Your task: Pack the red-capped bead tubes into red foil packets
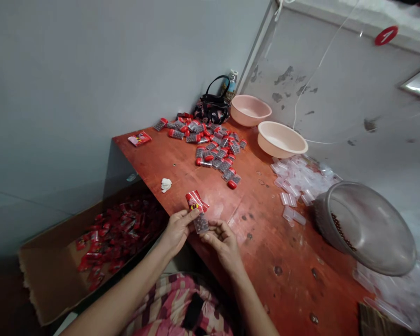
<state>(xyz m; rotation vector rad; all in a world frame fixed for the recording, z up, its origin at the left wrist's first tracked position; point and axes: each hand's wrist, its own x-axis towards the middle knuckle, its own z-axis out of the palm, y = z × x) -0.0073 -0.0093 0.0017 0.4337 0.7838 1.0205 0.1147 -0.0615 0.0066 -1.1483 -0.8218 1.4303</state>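
Over the table's near edge, my left hand (179, 229) pinches a small red printed packet (195, 200) with a clear lower part, in which dark round pellets show. My right hand (221, 242) has its thumb and fingers closed at the bottom corner of the same packet. Whether a capped container sits inside the packet, I cannot tell. Farther back on the table lies a loose pile of small clear containers (217, 151) with red caps, filled with dark pellets. A flat stack of red and pink wrappers (139, 138) rests near the left edge.
A cardboard box (52, 275) of red packets stands below left. On the red table (255, 200) are a crumpled white scrap (165, 185), two basins (251, 110), a black handbag (212, 112), a bottle (232, 83), clear empty containers (296, 179) and a large metal bowl (371, 228).
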